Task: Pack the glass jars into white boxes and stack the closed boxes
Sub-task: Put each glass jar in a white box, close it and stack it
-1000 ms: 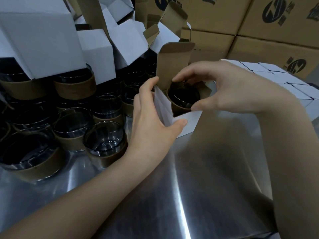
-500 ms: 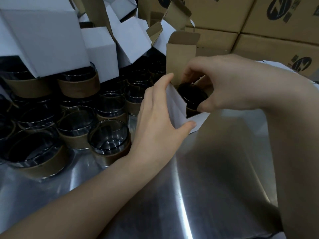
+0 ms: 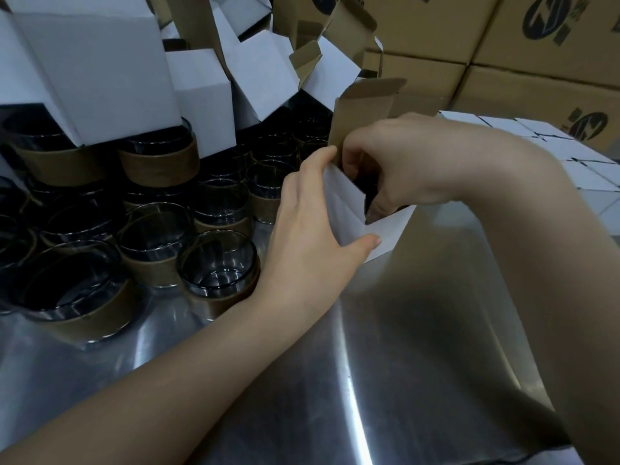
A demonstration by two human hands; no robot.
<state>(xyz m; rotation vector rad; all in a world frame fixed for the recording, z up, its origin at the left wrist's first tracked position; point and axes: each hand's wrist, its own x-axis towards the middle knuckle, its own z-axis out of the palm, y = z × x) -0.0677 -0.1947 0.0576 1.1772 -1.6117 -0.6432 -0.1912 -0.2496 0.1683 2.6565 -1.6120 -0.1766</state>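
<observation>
1. Hands meet at one white box (image 3: 385,229) near the back of the metal table (image 3: 419,347). Whether the box rests on the table or is held just above it cannot be confirmed.
2. The left hand (image 3: 312,236) grasps the box, with its thumb pressed on the front face and its fingers along the left side.
3. The box is open. Its lid flap (image 3: 362,112), brown on the inside, stands upright behind the hands.
4. The right hand (image 3: 402,169) reaches into the box mouth from above, fingers and thumb curled round the jar (image 3: 365,191). The jar sits inside the box and only a dark sliver of it shows.
5. Loose jars (image 3: 218,266) of clear glass with brown bands stand crowded together on the left of the table. The nearest is just beside the left wrist.
6. Open boxes (image 3: 100,68), also white, are heaped at angles on top of the jars at rear left.
7. Closed boxes (image 3: 583,172) sit in tight rows at the right, behind the right forearm.
8. Brown cartons (image 3: 419,75) are stacked along the back. Each visible face carries a dark round logo (image 3: 550,18). Dark characters beside one logo are too blurred to read, and no other legible writing was found.
</observation>
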